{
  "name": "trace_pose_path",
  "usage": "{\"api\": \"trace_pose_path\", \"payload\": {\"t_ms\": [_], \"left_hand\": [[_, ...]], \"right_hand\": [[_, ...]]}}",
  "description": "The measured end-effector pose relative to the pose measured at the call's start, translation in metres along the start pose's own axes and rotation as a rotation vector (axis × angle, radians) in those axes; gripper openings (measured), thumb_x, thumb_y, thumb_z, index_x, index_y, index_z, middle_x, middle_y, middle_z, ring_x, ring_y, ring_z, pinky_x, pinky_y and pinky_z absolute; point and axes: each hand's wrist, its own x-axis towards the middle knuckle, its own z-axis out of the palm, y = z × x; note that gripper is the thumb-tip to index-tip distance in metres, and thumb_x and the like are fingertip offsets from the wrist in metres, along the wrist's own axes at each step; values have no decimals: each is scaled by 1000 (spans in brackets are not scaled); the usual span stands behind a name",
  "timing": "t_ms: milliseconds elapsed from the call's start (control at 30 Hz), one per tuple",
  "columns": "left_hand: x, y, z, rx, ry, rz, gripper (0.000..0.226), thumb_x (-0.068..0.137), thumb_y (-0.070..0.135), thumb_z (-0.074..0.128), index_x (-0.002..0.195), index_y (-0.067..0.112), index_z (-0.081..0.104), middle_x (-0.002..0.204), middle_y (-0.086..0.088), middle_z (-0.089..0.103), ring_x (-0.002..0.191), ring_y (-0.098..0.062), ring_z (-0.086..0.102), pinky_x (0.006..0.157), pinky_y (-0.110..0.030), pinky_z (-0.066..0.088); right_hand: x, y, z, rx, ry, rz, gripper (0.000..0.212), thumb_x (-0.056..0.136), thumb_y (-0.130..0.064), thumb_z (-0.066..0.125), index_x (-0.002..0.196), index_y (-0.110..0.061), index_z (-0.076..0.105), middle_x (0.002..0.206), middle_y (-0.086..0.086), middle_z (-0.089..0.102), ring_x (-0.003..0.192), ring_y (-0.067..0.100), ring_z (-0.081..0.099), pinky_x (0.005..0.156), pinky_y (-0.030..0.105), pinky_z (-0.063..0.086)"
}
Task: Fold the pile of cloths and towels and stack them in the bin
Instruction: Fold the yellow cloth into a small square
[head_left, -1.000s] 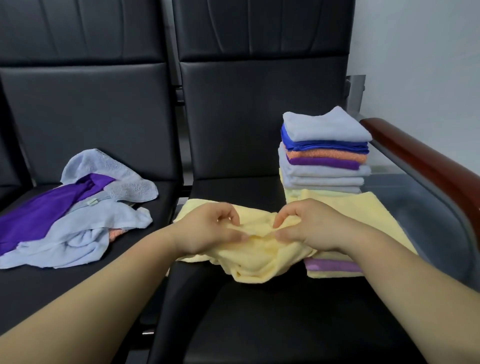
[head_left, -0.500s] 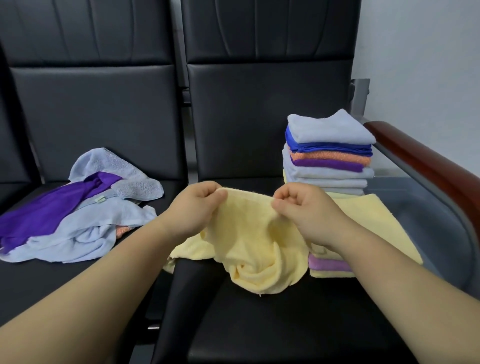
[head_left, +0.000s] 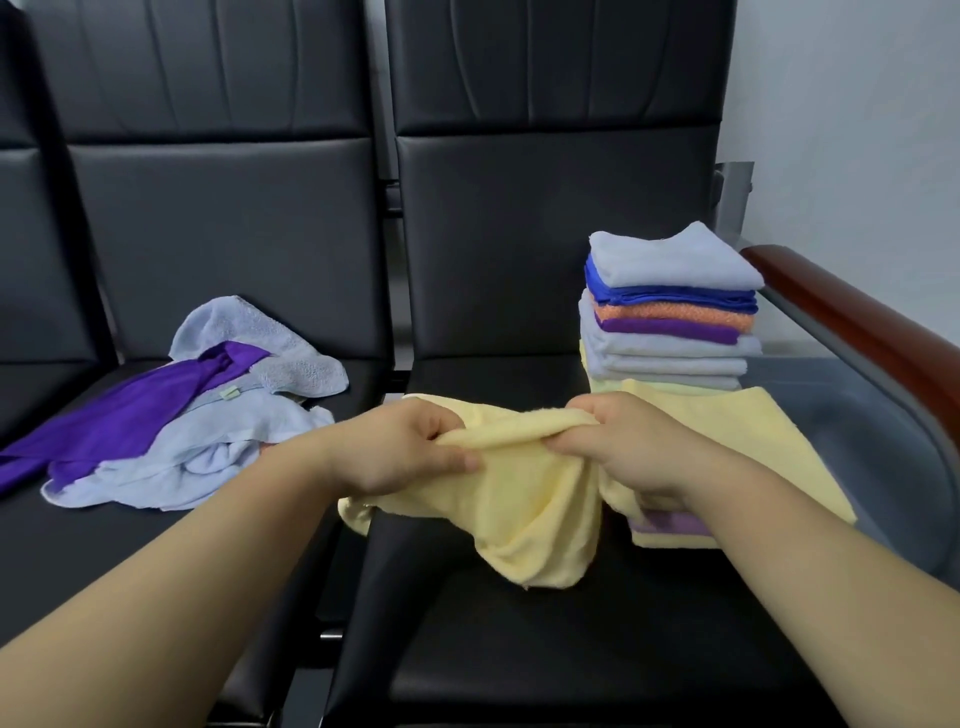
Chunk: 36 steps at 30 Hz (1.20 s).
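A pale yellow towel (head_left: 530, 514) hangs bunched over the black seat (head_left: 519, 649) in front of me. My left hand (head_left: 405, 447) grips its top edge on the left and my right hand (head_left: 623, 447) grips the same edge on the right, the hands close together. At the seat's back right stands a stack of folded cloths (head_left: 670, 312) in grey, blue, orange and purple. It rests on flat yellow towels (head_left: 769, 431) with a lilac layer (head_left: 670, 525) showing below my right wrist. An unfolded pile (head_left: 171, 415) of grey and purple cloths lies on the left seat. No bin is in view.
Black seat backs (head_left: 545, 234) rise behind both seats. A reddish-brown wooden armrest (head_left: 852, 322) runs along the right side, with a grey wall (head_left: 857, 104) beyond it. A gap (head_left: 332, 613) separates the two seats.
Both hands lifted the yellow towel's edge off the seat, then lowered slightly and drew it taut between them. The towel's lower part now hangs in a bunch.
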Motion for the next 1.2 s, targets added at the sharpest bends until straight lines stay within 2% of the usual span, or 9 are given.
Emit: {"api": "trace_pose_path", "payload": {"t_ms": [133,233,333,500,700,800,933,1067,1200], "left_hand": [[-6,2,1,-553,139,10,33,87,38,69,95,7,60,85,-7,58,79,-23,52,70,-39,40],[-4,11,4,-802,241,30,10,96,18,62,93,8,60,80,-8,62,78,-25,55,67,-36,46],[-7,17,3,-763,180,80,23,84,22,70,97,4,63,87,-16,68,83,-22,64,72,-37,51],[-14,8,-5,-23,-16,23,28,77,31,88,87,12,70,74,1,70,69,-7,65,67,-31,54],[-12,0,-1,-751,121,57,40,88,12,71,120,-8,59,101,-14,69,91,-25,66,78,-34,56],[-9,5,-1,-965,204,78,46,83,18,64,122,-4,58,109,-23,67,102,-33,64,89,-48,52],[-13,14,-4,-679,75,135,35,85,16,79,114,4,66,107,-15,73,98,-27,70,85,-40,57],[-13,9,-5,-12,13,71,21,79,25,87,75,25,66,68,16,68,64,2,62,62,-17,48],[-10,-6,-6,-429,126,47,41,77,33,81,106,7,69,100,-18,74,87,-22,68,79,-42,53]], "right_hand": [[-8,-11,-2,241,-132,-64,22,88,-28,83,107,-23,73,102,-6,78,102,14,73,85,32,56],[-10,-12,8,-92,-190,-36,41,75,-29,92,108,-36,68,103,-13,75,100,7,71,88,29,56],[-6,-8,21,-523,-104,4,23,80,-36,83,95,-32,67,94,-11,69,98,11,63,103,33,47],[-8,-8,8,-117,0,11,15,89,-28,75,81,-16,71,82,-2,73,84,15,68,77,35,51],[-18,-15,5,239,-135,-45,29,85,-11,82,112,-19,75,107,-2,80,103,15,76,89,33,59],[-18,-16,15,-98,-188,-23,41,79,-21,90,113,-32,70,109,-11,77,104,7,71,90,27,56],[-11,-17,20,-461,12,-14,7,87,-30,77,85,-26,71,85,-6,73,91,14,68,79,31,51],[-9,-14,4,-118,60,13,11,93,-33,74,95,-23,78,95,-4,78,95,13,72,85,34,55],[-13,-11,5,271,-76,-9,28,91,-15,77,118,-23,75,113,-4,79,109,15,73,100,42,56]]}}
